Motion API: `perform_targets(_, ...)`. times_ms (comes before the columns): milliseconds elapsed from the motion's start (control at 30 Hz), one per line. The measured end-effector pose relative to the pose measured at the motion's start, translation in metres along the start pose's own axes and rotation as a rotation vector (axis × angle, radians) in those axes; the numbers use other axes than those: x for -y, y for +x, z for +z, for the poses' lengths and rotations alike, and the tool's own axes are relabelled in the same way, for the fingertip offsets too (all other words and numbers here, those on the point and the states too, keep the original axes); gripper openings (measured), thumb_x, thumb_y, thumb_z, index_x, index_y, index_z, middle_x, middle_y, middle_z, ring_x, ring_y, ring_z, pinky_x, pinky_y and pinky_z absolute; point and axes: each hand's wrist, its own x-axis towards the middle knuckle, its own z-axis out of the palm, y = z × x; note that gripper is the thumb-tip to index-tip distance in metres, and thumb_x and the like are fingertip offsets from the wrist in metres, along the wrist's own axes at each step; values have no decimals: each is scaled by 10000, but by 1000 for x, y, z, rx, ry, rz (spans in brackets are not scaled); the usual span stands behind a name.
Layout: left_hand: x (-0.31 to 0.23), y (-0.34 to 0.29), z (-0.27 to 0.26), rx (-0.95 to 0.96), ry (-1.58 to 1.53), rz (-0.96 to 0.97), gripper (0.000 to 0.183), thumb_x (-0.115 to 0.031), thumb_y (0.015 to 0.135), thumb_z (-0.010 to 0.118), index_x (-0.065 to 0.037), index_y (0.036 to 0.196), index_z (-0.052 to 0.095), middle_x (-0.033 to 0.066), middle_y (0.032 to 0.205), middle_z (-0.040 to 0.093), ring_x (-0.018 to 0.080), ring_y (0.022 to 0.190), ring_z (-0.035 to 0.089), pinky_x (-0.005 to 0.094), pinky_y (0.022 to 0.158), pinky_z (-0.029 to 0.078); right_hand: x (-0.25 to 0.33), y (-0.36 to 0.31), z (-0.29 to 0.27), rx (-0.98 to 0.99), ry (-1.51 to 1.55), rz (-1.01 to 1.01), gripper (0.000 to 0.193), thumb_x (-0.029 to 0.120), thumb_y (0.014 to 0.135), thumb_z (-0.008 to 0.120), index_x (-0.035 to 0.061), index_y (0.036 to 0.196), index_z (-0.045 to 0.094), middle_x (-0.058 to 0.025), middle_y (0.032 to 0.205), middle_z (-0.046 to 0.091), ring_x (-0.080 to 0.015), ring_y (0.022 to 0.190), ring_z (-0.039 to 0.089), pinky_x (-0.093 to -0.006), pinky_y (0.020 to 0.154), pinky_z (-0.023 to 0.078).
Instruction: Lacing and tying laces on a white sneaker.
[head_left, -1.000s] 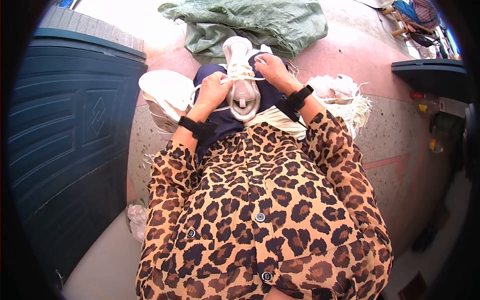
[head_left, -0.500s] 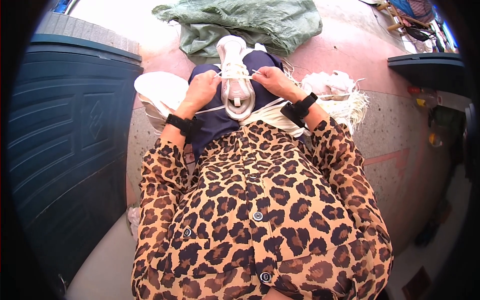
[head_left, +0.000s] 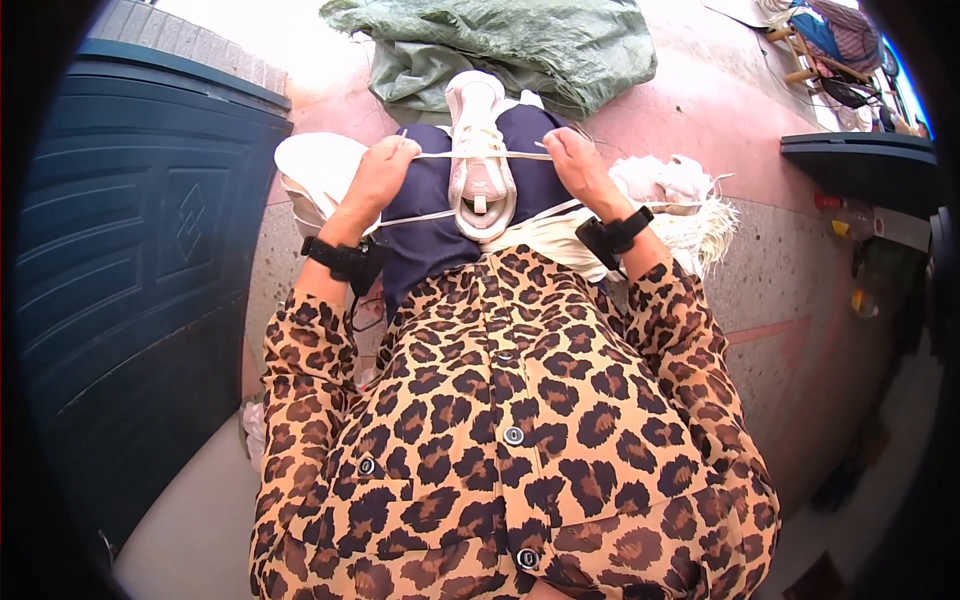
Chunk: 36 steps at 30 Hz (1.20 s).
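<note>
A pale pink and white sneaker rests between my thighs on dark blue trousers, its toe pointing away from me. Its white shoelace runs nearly straight across the upper and out to both sides. My left hand is closed on one end of it, left of the shoe. On the other side my right hand pinches the opposite end at about the same height. Short lace tips stick out past the fingers of both hands. A cream bundle of laces hangs over my right side, with strands crossing my lap.
At my left lies another white shoe, sole up. More white shoes sit at my right. A crumpled green woven sack is on the floor ahead. A dark blue panelled door stands along the left; a dark ledge is far right.
My hands have moved apart, left hand leftward and right hand rightward. The shoelace between them has drawn out longer and straighter across the sneaker.
</note>
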Motion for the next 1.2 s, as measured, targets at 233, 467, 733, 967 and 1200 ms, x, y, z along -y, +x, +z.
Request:
perform_targets(233, 4, -17, 31, 208, -112, -65, 273, -220, 851, 473, 39, 888, 552, 43, 757, 541, 101, 694, 449, 264, 643, 398, 13, -17, 0, 262, 120, -45, 211, 168, 828, 483, -29, 838, 558, -205, 718, 562, -328, 699, 553, -360, 650, 427)
perform_targets(467, 11, -1, 41, 26, 245, -14, 236, -205, 808, 515, 15, 836, 596, 169, 715, 600, 284, 674, 590, 363, 632, 443, 9, -11, 10, 375, -28, 103, 191, 141, 790, 502, -21, 841, 590, -211, 766, 576, -324, 744, 578, -363, 664, 438)
perform_targets(733, 18, -1, 53, -123, 463, 171, 209, -202, 809, 493, -21, 802, 596, 189, 785, 600, 346, 745, 579, 425, 667, 452, 10, -2, 27, 199, -262, 71, 243, 196, 810, 446, -1, 822, 588, -216, 818, 588, -358, 797, 567, -427, 712, 437)
perform_targets(967, 13, 6, 56, -176, 542, 280, 181, -178, 794, 483, -31, 775, 586, 162, 749, 600, 334, 721, 578, 425, 661, 449, 12, 9, 19, 357, -142, 30, 236, 186, 804, 435, 9, 823, 590, -211, 834, 596, -352, 832, 568, -428, 732, 437)
perform_targets(1200, 7, 6, 53, -134, 771, 512, 170, -169, 778, 483, -31, 708, 553, 154, 705, 582, 329, 679, 568, 439, 631, 436, 16, 16, 27, 390, -328, -111, 258, 157, 776, 433, -42, 723, 588, -254, 757, 582, -381, 736, 576, -422, 692, 450)
